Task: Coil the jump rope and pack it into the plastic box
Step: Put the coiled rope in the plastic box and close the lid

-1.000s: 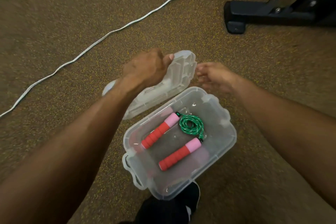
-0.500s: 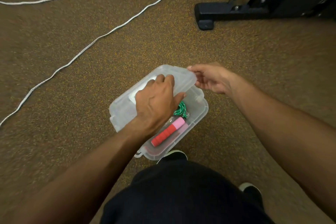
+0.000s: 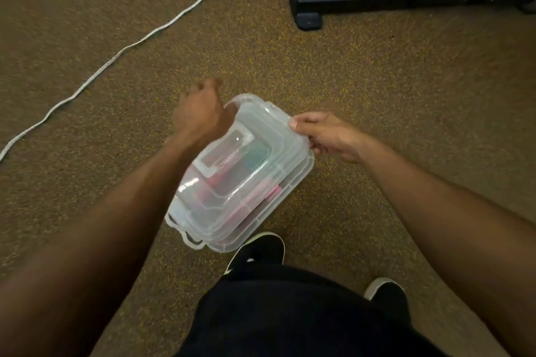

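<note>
— With the clear plastic lid [image 3: 255,136] down, where's the red-and-pink-handled jump rope [image 3: 232,188]?
— Inside the clear plastic box [image 3: 278,200] on the brown speckled floor [image 3: 377,95].
— Why both hands?
— The right hand [image 3: 327,136] has fingers clamped on the lid's far right edge, likely seating it; the left hand [image 3: 200,116] curls at the far left corner, its fingers hidden.

We note brown speckled carpet [image 3: 377,95] underfoot. Two white cords [image 3: 121,51] snake across its upper left. A black metal equipment base [image 3: 348,0] sits at upper right, bolts visible.
</note>
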